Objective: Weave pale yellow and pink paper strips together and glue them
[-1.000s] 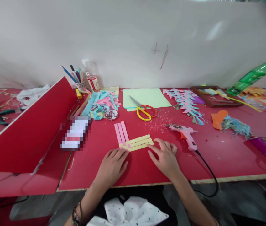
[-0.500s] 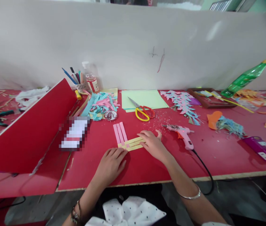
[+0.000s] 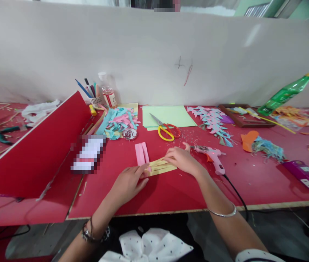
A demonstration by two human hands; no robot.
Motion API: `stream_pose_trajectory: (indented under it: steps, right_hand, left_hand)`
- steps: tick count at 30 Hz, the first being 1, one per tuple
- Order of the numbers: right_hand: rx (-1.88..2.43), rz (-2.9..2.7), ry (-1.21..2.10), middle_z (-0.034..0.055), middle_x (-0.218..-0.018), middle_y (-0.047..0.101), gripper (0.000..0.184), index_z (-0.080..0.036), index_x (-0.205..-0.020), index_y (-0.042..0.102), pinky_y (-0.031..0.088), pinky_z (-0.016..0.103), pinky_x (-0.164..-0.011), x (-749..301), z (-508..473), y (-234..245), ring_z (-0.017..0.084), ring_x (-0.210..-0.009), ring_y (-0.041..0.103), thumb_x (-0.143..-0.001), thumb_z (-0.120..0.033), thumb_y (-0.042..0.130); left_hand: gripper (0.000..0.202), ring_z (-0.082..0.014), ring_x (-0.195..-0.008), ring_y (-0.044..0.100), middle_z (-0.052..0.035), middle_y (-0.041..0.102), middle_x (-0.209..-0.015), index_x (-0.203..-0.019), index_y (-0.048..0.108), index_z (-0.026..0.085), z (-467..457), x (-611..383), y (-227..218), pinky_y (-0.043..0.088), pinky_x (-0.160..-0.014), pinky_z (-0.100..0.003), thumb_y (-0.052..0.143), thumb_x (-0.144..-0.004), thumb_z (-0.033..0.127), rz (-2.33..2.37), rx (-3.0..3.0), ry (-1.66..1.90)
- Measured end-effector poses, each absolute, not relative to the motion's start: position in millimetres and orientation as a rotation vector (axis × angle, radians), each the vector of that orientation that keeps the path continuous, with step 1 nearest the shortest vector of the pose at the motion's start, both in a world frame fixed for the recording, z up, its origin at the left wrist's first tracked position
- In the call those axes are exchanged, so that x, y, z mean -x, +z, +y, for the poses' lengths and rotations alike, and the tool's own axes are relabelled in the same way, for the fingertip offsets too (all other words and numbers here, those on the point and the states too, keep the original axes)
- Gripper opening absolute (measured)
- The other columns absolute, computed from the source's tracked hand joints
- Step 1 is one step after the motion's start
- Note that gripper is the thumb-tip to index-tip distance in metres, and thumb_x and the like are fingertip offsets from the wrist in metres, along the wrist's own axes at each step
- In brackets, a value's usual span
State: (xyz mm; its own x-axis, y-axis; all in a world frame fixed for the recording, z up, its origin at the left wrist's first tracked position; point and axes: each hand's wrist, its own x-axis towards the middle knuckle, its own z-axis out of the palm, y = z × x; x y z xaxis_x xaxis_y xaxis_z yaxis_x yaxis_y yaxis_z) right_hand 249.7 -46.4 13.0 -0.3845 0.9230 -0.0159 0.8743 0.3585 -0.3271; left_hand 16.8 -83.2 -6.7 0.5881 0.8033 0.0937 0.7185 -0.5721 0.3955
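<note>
Pink paper strips (image 3: 142, 153) stand away from me and cross yellow paper strips (image 3: 165, 168) that run to the right, forming an L on the red table. My left hand (image 3: 128, 183) presses its fingertips on the corner where the two colours meet and partly hides it. At the yellow strips' upper edge, my right hand (image 3: 183, 159) has its fingers closed on them, thumb raised. A pink glue gun (image 3: 213, 156) lies just right of that hand. Beyond the strips are scissors (image 3: 167, 131) with yellow and red handles, resting partly on pale green paper sheets (image 3: 167, 113).
Left are a phone (image 3: 88, 153) and a slanting red board (image 3: 42, 153). Behind lie blue and pink paper scraps (image 3: 121, 122), a bottle (image 3: 107, 92) and a pen cup (image 3: 95, 100). Right are a brown tray (image 3: 247, 122), a green bottle (image 3: 285, 94) and a purple power strip (image 3: 305, 174).
My left hand has moved up onto the strips' corner. The pink strips have shifted slightly right and drawn closer together. The yellow strips have shifted right and look bunched under my right fingers.
</note>
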Motion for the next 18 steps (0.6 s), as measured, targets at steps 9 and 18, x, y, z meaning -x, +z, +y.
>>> stream_pose_trajectory:
  steps: [9, 18]
  right_hand:
    - [1.560, -2.356, 0.349, 0.0029, -0.106, 0.059, 0.024, -0.022, -0.071, 0.065, 0.002, 0.056, -0.098, -247.6, -43.3, 21.3, 0.019, -0.100, 0.052, -0.084, -0.030, 0.046]
    - [1.635, -2.107, 0.508, 0.0030, -0.088, 0.062, 0.021, -0.019, -0.065, 0.060, 0.020, 0.047, -0.093, -240.5, -49.3, 15.1, 0.017, -0.084, 0.056, -0.078, -0.032, 0.051]
  left_hand:
    - [0.022, -0.0157, -0.080, 0.056, -0.0050, 0.056, -0.090, -0.102, 0.052, 0.018, -47.4, -30.6, -5.0, 0.043, -0.065, -0.024, 0.046, -0.082, 0.025, 1.269, -2.467, 0.315]
    - [0.025, -0.0162, -0.080, 0.057, -0.0051, 0.058, -0.092, -0.103, 0.056, 0.017, -45.0, -32.2, -3.1, 0.042, -0.065, -0.023, 0.051, -0.081, 0.026, 1.316, -2.518, 0.187]
